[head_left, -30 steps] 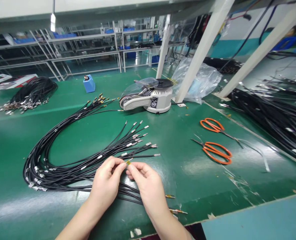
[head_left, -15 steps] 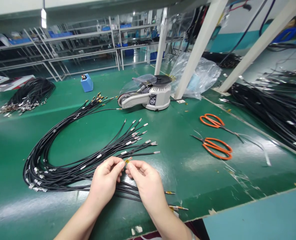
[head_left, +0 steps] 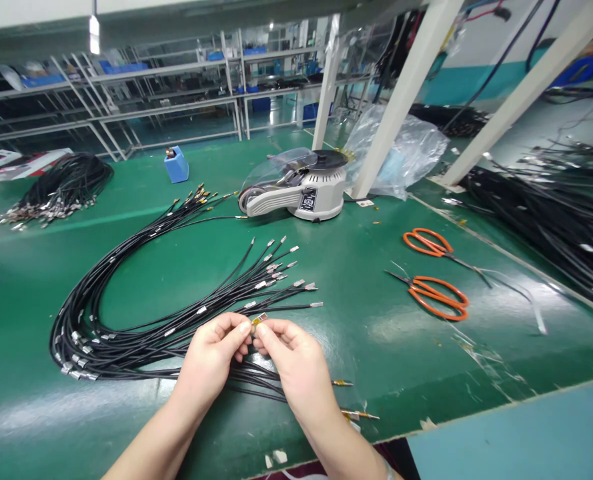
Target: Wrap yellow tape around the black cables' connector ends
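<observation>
Yellow-taped cable terminal (head_left: 260, 319), above table (head_left: 356, 280) towards near edge: turned between left hand (head_left: 213, 350) and right hand (head_left: 296, 360). Half a second ago, thin sliver, seen nearly edge-on; now broader silver face shows.

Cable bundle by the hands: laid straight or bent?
Bent: the black cable bundle curves into a U, its bend at picture left, ends toward the right.

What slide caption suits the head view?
Left hand and right hand pinch a yellow-taped tip over black cables on a green bench.
</observation>
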Available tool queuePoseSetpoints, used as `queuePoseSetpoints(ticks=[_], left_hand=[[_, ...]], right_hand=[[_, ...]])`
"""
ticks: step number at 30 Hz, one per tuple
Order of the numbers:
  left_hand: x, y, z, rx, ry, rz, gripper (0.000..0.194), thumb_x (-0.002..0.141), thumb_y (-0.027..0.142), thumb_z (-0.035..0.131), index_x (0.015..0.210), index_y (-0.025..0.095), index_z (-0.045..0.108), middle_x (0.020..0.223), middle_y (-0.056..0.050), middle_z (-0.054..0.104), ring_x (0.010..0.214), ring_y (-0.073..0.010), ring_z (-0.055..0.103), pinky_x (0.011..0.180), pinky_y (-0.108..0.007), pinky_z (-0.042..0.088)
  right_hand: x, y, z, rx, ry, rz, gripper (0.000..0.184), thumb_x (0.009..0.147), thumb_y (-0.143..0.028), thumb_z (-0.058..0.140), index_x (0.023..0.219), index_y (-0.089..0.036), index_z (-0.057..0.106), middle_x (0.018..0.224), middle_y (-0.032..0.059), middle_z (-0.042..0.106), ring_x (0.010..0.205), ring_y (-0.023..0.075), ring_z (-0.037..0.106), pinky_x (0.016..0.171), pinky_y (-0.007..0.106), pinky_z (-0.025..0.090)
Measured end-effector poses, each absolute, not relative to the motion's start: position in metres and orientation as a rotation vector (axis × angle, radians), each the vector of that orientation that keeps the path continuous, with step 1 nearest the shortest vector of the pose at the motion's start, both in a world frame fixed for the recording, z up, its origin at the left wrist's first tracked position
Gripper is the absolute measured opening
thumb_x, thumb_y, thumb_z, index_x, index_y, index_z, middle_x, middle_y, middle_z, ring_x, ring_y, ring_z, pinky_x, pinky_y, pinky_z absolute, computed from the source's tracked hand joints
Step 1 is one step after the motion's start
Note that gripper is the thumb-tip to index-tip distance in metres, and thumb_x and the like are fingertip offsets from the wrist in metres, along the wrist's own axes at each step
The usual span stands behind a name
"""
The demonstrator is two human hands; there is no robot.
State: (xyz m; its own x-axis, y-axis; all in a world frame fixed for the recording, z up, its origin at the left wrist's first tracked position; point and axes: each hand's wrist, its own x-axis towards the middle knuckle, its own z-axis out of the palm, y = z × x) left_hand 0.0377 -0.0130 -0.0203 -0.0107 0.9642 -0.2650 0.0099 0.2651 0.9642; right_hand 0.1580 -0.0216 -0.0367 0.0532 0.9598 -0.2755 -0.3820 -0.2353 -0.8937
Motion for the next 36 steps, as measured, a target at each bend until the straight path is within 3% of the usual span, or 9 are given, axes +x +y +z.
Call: queuePoseSetpoints(ticks=[15,20,23,27,32,36], left_hand=[[0.021,-0.004,-0.014,1.091,1.062,0.789,0.028,0.071,0.039,0.066,0.063,0.013,0.059,0.051,0.004,0.048,0.046,-0.0056,0.036,0.046,-0.019,0.028],[0.012,-0.002,-0.013,1.051,0.919,0.679,0.029,0.068,0.04,0.067,0.061,0.012,0.06,0.047,0.005,0.045,0.044,-0.0057,0.035,0.045,-0.019,0.028],[0.007,-0.001,-0.015,1.042,0.876,0.621,0.03,0.064,0.04,0.068,0.058,0.012,0.06,0.044,0.005,0.042,0.04,-0.0056,0.032,0.043,-0.021,0.028],[0.005,-0.001,-0.014,1.08,0.856,0.571,0.031,0.062,0.041,0.068,0.058,0.012,0.06,0.048,0.003,0.048,0.04,-0.006,0.034,0.042,-0.022,0.029],[0.016,-0.008,-0.008,1.252,0.984,0.702,0.023,0.075,0.035,0.061,0.066,0.015,0.056,0.056,0.005,0.046,0.052,-0.0078,0.038,0.052,-0.021,0.032],[0.024,-0.013,-0.008,1.485,1.172,0.674,0.02,0.08,0.031,0.054,0.068,0.016,0.053,0.06,0.005,0.045,0.058,-0.0095,0.039,0.056,-0.022,0.033]], right_hand=[[0.162,-0.023,-0.038,-1.049,-0.913,1.446,0.012,0.07,-0.028,0.07,0.071,-0.017,0.064,0.067,-0.0007,0.066,0.066,0.0137,0.062,0.069,0.027,0.051],[0.166,-0.025,-0.04,-1.034,-1.091,1.294,0.016,0.073,-0.022,0.069,0.089,-0.021,0.065,0.076,-0.0003,0.065,0.073,0.0148,0.062,0.069,0.027,0.051],[0.167,-0.028,-0.042,-0.934,-1.332,1.127,0.007,0.079,-0.018,0.064,0.082,-0.023,0.068,0.079,0.0,0.064,0.075,0.0141,0.06,0.069,0.025,0.05],[0.17,-0.03,-0.039,-0.901,-1.452,0.983,0.011,0.08,-0.014,0.064,0.075,-0.023,0.068,0.075,-0.0009,0.063,0.073,0.0135,0.059,0.069,0.024,0.048],[0.189,-0.026,-0.029,-1.043,-1.371,1.229,0.011,0.079,-0.024,0.065,0.087,-0.022,0.071,0.089,0.0023,0.069,0.082,0.0164,0.063,0.075,0.027,0.05],[0.199,-0.022,-0.026,-1.183,-1.229,1.376,0.014,0.074,-0.029,0.069,0.083,-0.019,0.071,0.074,0.0002,0.069,0.069,0.0142,0.062,0.068,0.026,0.05]])
